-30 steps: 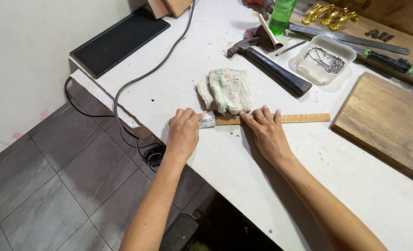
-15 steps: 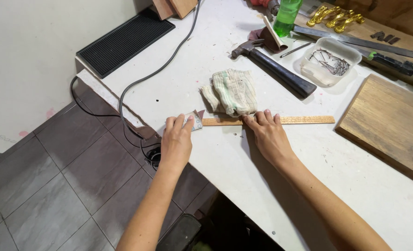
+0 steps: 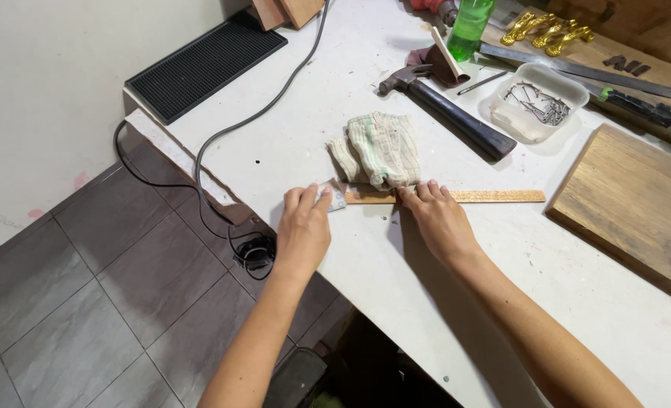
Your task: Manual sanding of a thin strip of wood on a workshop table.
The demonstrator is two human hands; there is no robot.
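Note:
A thin wooden strip (image 3: 494, 196) lies flat across the white worktable (image 3: 396, 287). My right hand (image 3: 437, 219) presses its fingers down on the strip near the middle. At the strip's left end my left hand (image 3: 303, 227) grips a small folded piece of sandpaper (image 3: 335, 199), pale on the back. A folded checked cloth (image 3: 377, 149) lies just behind the strip, between my two hands.
A hammer (image 3: 448, 109) lies behind the cloth, beside a clear tub of nails (image 3: 535, 102) and a green bottle (image 3: 471, 29). A wooden board (image 3: 637, 204) sits at the right. A grey cable (image 3: 260, 113) runs off the table's left edge past a black ribbed mat (image 3: 203, 64).
My left hand slid the sandpaper left off the strip's end, then back right against it. My right hand stayed pressed on the strip.

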